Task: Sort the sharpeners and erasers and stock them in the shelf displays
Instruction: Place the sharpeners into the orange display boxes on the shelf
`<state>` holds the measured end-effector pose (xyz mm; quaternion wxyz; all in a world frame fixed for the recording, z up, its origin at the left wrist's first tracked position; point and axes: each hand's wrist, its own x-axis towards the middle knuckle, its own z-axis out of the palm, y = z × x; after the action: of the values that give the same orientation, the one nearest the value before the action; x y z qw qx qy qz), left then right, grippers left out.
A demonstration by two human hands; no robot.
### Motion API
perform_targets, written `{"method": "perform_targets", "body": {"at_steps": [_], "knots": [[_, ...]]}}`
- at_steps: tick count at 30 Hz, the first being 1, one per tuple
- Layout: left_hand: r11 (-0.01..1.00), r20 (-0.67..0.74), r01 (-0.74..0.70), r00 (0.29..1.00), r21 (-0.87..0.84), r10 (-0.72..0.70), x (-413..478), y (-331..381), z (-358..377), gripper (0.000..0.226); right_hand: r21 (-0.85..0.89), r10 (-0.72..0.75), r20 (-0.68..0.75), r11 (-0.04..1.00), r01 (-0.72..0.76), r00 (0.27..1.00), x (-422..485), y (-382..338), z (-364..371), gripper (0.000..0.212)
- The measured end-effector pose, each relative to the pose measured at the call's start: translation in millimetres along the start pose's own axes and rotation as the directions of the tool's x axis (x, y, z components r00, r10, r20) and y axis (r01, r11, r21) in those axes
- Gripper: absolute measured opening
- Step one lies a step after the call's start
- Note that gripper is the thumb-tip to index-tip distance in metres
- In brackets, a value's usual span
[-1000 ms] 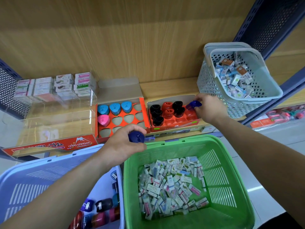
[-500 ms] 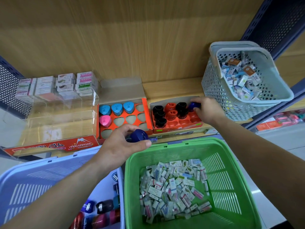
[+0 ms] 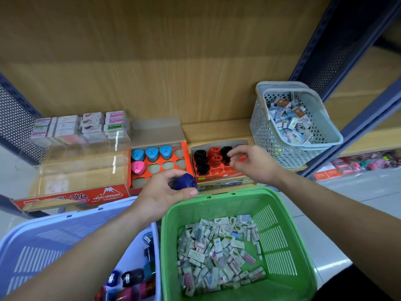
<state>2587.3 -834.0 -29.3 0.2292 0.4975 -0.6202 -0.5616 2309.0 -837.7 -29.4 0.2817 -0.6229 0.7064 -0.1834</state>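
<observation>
Dark blue sharpener point(image 3: 184, 181): it is sitting in the grip of the left hand, hanging just over the far-left corner of the green basket point(image 3: 282, 213).
Left hand point(image 3: 160, 194): it is curling its thumb and fingers round the dark blue sharpener, with the forearm crossing in from the green basket's near-left side.
Right hand point(image 3: 253, 164): it is hovering beyond the green basket's far rim, over the red tray. Its fingers are loosely curled and nothing is showing between them.
Red tray point(image 3: 219, 175): it is resting on the shelf point(image 3: 217, 129) just beyond the green basket's far rim. Black and red sharpeners point(image 3: 213, 158) are standing in its left slots, and a purple-blue one is peeking out at the back, behind the right hand's fingers.
Orange tray point(image 3: 156, 165): it is lying beyond the green basket's far-left corner, carrying three blue sharpeners and one pink one.
Green basket: it is holding a heap of small wrapped erasers point(image 3: 219, 253).
Lavender basket point(image 3: 54, 235): it is pressing against the green basket's left side, with loose sharpeners point(image 3: 132, 276) lying in its near-right corner.
Clear display point(image 3: 71, 197): it is standing far to the green basket's left on the shelf, with eraser boxes point(image 3: 82, 127) stacked at its back.
Grey basket point(image 3: 267, 131): it is sitting beyond the green basket's far-right corner, holding more erasers.
</observation>
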Motion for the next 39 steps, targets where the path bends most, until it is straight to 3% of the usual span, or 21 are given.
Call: {"method": "perform_targets", "body": {"at_steps": [3, 5, 14, 20, 24, 29, 34, 36, 39], "knots": [[0.999, -0.015, -0.034, 0.999, 0.003, 0.034, -6.0, 9.7, 4.8, 0.035, 0.342, -0.017, 0.196, 0.938, -0.052, 0.980, -36.2, -44.0, 4.7, 0.018], [0.998, -0.017, -0.060, 0.998, 0.024, 0.060, -8.8, 13.1, 7.2, 0.036, 0.475, -0.029, 0.278, 0.873, -0.111, 0.960, -52.0, -62.1, 10.0, 0.020], [0.993, -0.006, -0.093, 0.996, 0.065, 0.094, -13.5, 4.2, 10.5, 0.060, 0.563, -0.065, 0.306, 0.817, -0.126, 0.950, -46.3, -70.8, 33.7, 0.025], [0.987, -0.018, -0.119, 0.992, 0.110, 0.122, -9.4, 0.5, -0.2, 0.046, 0.635, -0.091, 0.294, 0.763, -0.124, 0.951, -33.5, -63.6, 38.5, 0.022], [0.990, -0.062, -0.097, 0.993, 0.101, 0.103, -3.9, -4.1, -7.6, 0.050, 0.653, -0.163, 0.231, 0.757, -0.029, 0.959, -30.3, -62.6, 44.7, 0.034], [0.996, -0.067, -0.070, 0.995, 0.063, 0.074, -8.2, -13.1, -16.1, 0.046, 0.548, -0.228, 0.189, 0.832, 0.090, 0.955, -27.1, -67.1, 53.0, 0.048], [0.998, -0.071, -0.020, 0.997, 0.060, 0.025, -16.8, -23.7, -33.4, 0.045, 0.407, -0.245, 0.160, 0.899, 0.163, 0.956, -23.8, -79.2, 68.1, 0.043], [0.977, -0.089, 0.004, 0.996, 0.212, 0.016, -20.6, -33.1, -47.3, 0.047, 0.347, -0.220, 0.151, 0.925, 0.157, 0.964, -18.2, -83.0, 76.7, 0.043], [0.818, -0.145, 0.086, 0.989, 0.569, -0.003, -28.5, -50.3, -76.6, 0.053, 0.266, -0.175, 0.111, 0.954, 0.140, 0.978, 0.8, -90.3, 95.5, 0.042]]}}
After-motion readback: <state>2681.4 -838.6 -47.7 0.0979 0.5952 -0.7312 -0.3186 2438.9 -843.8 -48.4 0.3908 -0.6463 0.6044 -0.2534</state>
